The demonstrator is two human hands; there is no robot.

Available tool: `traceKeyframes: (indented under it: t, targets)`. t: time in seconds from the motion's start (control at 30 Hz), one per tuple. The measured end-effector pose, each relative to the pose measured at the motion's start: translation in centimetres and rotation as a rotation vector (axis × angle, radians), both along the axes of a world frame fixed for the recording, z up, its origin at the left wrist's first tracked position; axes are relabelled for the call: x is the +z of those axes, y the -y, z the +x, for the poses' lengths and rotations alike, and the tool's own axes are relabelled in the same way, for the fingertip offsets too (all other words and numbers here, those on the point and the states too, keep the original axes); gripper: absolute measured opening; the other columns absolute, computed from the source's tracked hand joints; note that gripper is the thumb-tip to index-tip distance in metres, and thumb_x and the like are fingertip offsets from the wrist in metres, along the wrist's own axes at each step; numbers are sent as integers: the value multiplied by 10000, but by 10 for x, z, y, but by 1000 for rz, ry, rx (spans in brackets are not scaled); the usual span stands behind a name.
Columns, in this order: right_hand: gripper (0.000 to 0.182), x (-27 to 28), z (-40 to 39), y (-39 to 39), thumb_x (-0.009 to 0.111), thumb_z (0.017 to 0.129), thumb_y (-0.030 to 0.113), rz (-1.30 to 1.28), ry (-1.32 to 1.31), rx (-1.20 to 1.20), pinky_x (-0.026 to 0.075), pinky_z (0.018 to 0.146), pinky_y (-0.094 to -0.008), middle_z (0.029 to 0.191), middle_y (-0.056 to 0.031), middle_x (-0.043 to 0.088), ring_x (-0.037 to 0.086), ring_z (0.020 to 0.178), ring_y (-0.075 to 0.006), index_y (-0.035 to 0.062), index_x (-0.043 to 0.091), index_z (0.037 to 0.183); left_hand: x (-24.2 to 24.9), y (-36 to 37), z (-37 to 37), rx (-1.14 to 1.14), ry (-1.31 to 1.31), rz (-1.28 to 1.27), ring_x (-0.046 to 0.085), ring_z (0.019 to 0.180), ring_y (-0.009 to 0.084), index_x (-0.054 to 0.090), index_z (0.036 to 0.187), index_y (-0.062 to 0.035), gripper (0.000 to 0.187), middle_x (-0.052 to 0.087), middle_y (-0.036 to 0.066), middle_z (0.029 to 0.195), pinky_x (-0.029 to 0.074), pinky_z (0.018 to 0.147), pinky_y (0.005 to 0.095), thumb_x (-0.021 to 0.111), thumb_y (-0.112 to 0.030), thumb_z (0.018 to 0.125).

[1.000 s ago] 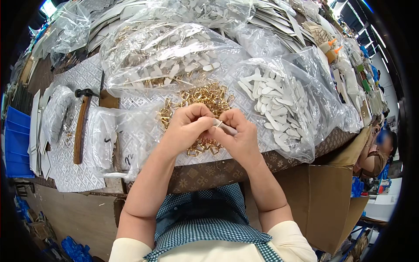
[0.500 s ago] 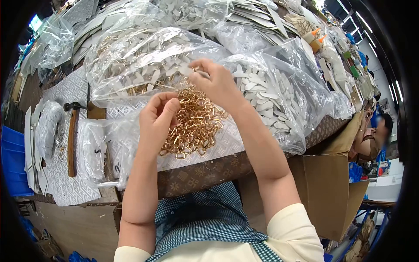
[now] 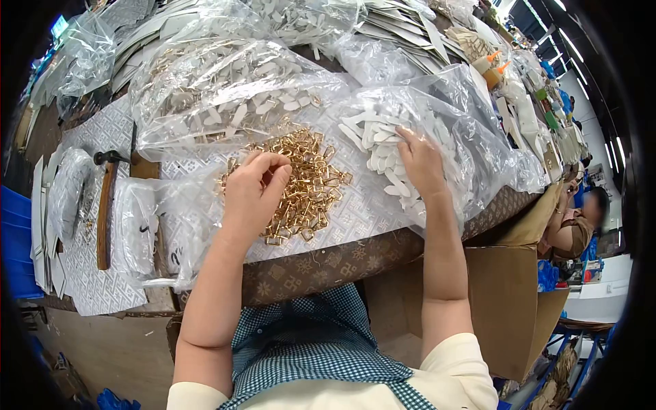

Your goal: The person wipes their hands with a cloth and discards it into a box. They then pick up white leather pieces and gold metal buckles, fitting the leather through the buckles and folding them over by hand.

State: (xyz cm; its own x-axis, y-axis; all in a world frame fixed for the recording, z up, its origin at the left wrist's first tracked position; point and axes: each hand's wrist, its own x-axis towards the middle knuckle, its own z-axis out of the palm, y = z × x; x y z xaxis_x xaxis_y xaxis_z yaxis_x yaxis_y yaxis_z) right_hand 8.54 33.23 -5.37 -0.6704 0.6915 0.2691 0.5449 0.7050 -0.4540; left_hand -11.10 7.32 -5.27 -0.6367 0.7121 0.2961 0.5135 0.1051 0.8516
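A heap of gold metal buckles (image 3: 311,195) lies on the patterned white sheet in front of me. At its left side is my left hand (image 3: 256,188), its fingers curled in and the thumb close to them; anything between them is hidden. My right hand (image 3: 425,166) reaches over the small white strap-like pieces (image 3: 386,147) in the open clear bag (image 3: 471,147). Its fingers are stretched out and touch the top of those pieces.
Behind the buckles lies a large clear bag (image 3: 205,89) of white pieces with gold fittings. A hammer (image 3: 106,212) and wrapped plastic packs (image 3: 137,225) lie on the left. A cardboard box (image 3: 499,301) stands below the right table edge; another person (image 3: 574,225) sits beyond.
My right hand has moved right, from above the buckles to the white pieces. My left hand has shifted slightly and turned, staying by the buckles.
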Motion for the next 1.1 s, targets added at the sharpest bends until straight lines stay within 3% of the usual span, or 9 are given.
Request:
traceKeyframes:
  t: [0.2, 0.3, 0.33, 0.43, 0.53, 0.63, 0.67, 0.77, 1.1]
  targets:
    - [238, 4, -8, 45, 647, 869, 101, -188, -141, 62, 484, 870, -351, 1112, -157, 668, 611, 1003, -296, -28, 678, 1068, 2, 2, -4, 18, -107, -53, 630, 679, 213, 692, 928, -34, 132, 643, 87, 832, 504, 640, 320, 662, -156, 891]
    - [198, 10, -6, 53, 659, 859, 109, 109, 2, 113, 486, 864, -352, 1062, -109, 696, 610, 1002, -289, 10, 703, 1025, 4, 3, -4, 17, -83, -113, 640, 762, 245, 695, 930, -47, 137, 646, 92, 870, 518, 705, 358, 681, -169, 871]
    - [174, 10, -8, 57, 671, 846, 111, 156, -35, 66, 490, 863, -356, 1024, -68, 713, 609, 1003, -282, 39, 718, 997, 1, 3, -4, -7, -173, -111, 629, 819, 262, 696, 942, -52, 154, 642, 94, 887, 510, 750, 377, 692, -182, 860]
    - [147, 11, -15, 64, 665, 849, 73, 213, -195, 63, 505, 813, -339, 989, -85, 714, 638, 940, -254, 39, 719, 981, -10, -3, 2, -55, -342, -115, 582, 981, 290, 702, 980, -79, 224, 629, 87, 936, 471, 862, 412, 736, -224, 812]
    - [131, 3, -17, 72, 629, 890, 31, 97, -321, 77, 514, 740, -295, 943, -94, 711, 664, 834, -190, 10, 674, 1011, -14, -9, 11, -63, -426, -188, 576, 997, 277, 710, 985, -97, 243, 616, 79, 951, 462, 878, 407, 752, -225, 782]
    - [111, -1, -28, 98, 599, 912, 33, -459, -638, 92, 510, 633, -276, 812, -69, 688, 643, 684, -140, -9, 617, 1013, -13, -12, 13, -64, -437, -215, 581, 976, 282, 711, 965, -89, 232, 610, 80, 940, 467, 863, 412, 758, -207, 771]
    - [99, -1, -28, 104, 538, 945, 32, -472, -634, 139, 496, 614, -239, 770, -52, 667, 615, 651, -86, -14, 570, 1026, -13, -10, 11, -70, -439, -194, 585, 955, 287, 711, 950, -79, 226, 607, 82, 922, 472, 845, 413, 765, -193, 762]
    - [103, -1, -33, 120, 521, 951, 41, -706, -651, 156, 485, 604, -228, 773, -50, 666, 587, 644, -68, -9, 572, 1025, -14, -7, 10, -102, -439, -179, 592, 939, 284, 711, 922, -75, 196, 606, 74, 914, 475, 825, 417, 760, -173, 759]
    - [100, -18, -35, 139, 502, 959, 63, -883, -689, 152, 432, 556, -194, 784, -17, 636, 514, 603, -37, 9, 563, 1017, -19, -12, 11, -110, -492, -152, 621, 914, 268, 621, 865, -86, 133, 643, 62, 940, 481, 811, 404, 706, -143, 781]
